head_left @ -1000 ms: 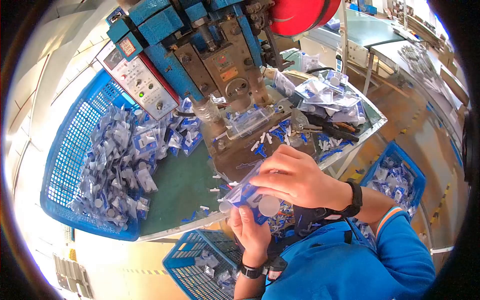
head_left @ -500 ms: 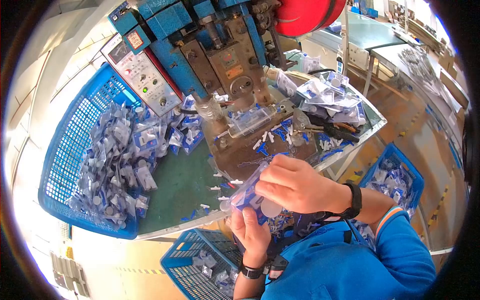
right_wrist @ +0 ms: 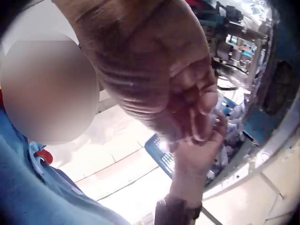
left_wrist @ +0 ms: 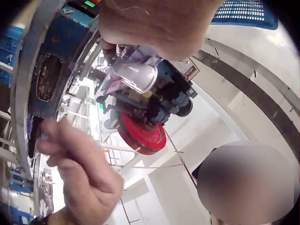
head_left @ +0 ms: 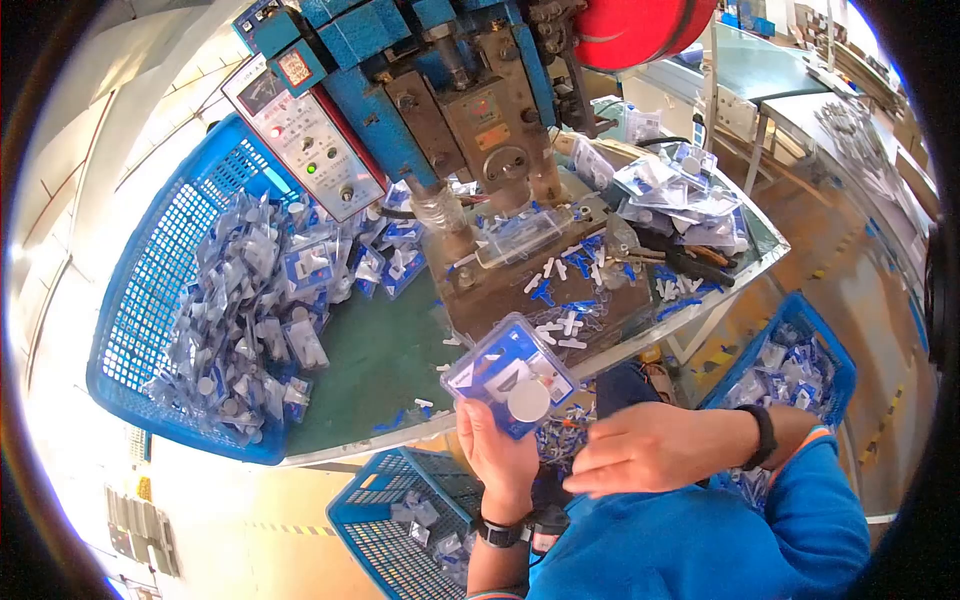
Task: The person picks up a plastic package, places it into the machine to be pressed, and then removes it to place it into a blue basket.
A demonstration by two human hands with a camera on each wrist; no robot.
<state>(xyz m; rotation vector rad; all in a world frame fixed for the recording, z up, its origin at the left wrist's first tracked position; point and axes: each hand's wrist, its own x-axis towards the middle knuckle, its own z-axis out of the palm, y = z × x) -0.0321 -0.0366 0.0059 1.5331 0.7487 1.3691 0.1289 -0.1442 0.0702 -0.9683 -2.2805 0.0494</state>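
In the head view my left hand (head_left: 500, 455) grips the lower edge of a clear plastic blister pack (head_left: 510, 375). The pack has a blue card and a round white disc at its lower right, and it tilts up toward the camera. To the right of it my right hand (head_left: 655, 448) is apart from the pack, in front of the blue shirt, with loosely bent fingers and nothing visible in them. A heap of small white and blue pieces (head_left: 563, 440) shows between the hands.
Behind stands a blue press machine (head_left: 370, 115) with a control box (head_left: 305, 140). White and blue T-shaped pieces (head_left: 570, 325) lie before it. At left a blue basket (head_left: 125, 350) holds many packs; more packs (head_left: 680, 185) are piled at right. Another blue basket (head_left: 375, 535) stands below.
My right hand has let go of the pack and drawn back to the lower right. The left hand still holds the pack, now turned so its face shows more fully.
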